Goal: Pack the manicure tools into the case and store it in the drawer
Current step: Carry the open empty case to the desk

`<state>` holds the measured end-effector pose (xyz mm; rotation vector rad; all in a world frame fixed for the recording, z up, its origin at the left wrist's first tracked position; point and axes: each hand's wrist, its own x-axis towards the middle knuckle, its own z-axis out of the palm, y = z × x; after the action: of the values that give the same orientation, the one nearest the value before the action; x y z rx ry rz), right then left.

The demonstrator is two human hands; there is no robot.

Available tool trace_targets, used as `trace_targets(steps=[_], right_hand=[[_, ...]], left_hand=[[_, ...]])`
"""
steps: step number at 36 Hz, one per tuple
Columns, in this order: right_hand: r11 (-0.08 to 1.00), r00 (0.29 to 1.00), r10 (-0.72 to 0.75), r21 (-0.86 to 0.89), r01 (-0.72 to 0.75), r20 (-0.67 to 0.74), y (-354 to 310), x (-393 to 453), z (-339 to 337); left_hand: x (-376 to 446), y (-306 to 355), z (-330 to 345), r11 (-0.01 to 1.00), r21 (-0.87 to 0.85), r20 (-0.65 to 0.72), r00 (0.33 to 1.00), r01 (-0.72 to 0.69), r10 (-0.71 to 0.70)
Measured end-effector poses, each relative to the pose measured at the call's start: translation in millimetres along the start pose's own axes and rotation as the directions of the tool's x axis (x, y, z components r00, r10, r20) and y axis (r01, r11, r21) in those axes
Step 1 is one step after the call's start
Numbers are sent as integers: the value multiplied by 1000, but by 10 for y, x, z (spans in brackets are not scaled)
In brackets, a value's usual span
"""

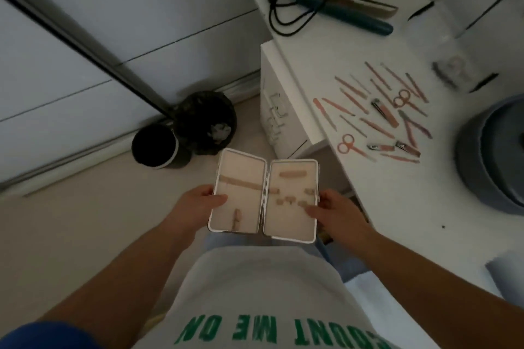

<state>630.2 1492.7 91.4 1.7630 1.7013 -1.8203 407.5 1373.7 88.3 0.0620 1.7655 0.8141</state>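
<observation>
Green "ME ON" lettering marks white shirt (255, 292).

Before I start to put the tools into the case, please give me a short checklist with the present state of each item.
1. Case fully open: ok.
2. Left hand and right hand both hold it: ok.
3. Holding straps inside free: ok, no tools in them.
4. Manicure tools all in view on the white table: ok.
5. A hand free to pick tools: not ok.
6. Drawer open: cannot tell.
</observation>
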Motion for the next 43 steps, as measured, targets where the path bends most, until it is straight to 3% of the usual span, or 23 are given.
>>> trace_targets(steps=[10, 14, 18, 23, 28, 31, 34, 39, 43], right_hand=[[932, 976, -192, -294, 214, 103, 215, 549, -75], [856, 939, -260, -396, 333, 226, 420, 705, 58], [772, 885, -383, -435, 464, 265, 571, 706, 2], [650, 731, -586, -336, 681, 348, 869, 541, -183], [406, 477, -769, -250, 879, 425, 1361, 385, -490], [346, 385, -815, -169, 923, 433, 1612, 180, -768], [360, 391, -834, -152, 920, 389, 1868, -67, -1131], [498, 495, -816, -70, 864, 298, 2157, -321, -1665], [517, 500, -841, 36, 855, 205, 2276, -306, -1932]], left_hand=[[618, -819, 497, 953, -301, -88, 996, -43, 17], [957, -1229, 655, 889, -453, -181, 983, -73, -12], [1027, -1641, 891, 789, -580, -243, 968, -201, 68], [973, -2031, 1319, 656, -637, -325, 913, -404, 247], [757, -2355, 1849, 494, -588, -488, 768, -641, 415], [457, -2480, 2215, 415, -572, -558, 706, -708, 436], [117, -2516, 2578, 430, -556, -575, 702, -712, 419], [-368, -2305, 2903, 528, -388, -592, 643, -755, 485], [-477, -2105, 3074, 562, -288, -566, 612, -775, 553]])
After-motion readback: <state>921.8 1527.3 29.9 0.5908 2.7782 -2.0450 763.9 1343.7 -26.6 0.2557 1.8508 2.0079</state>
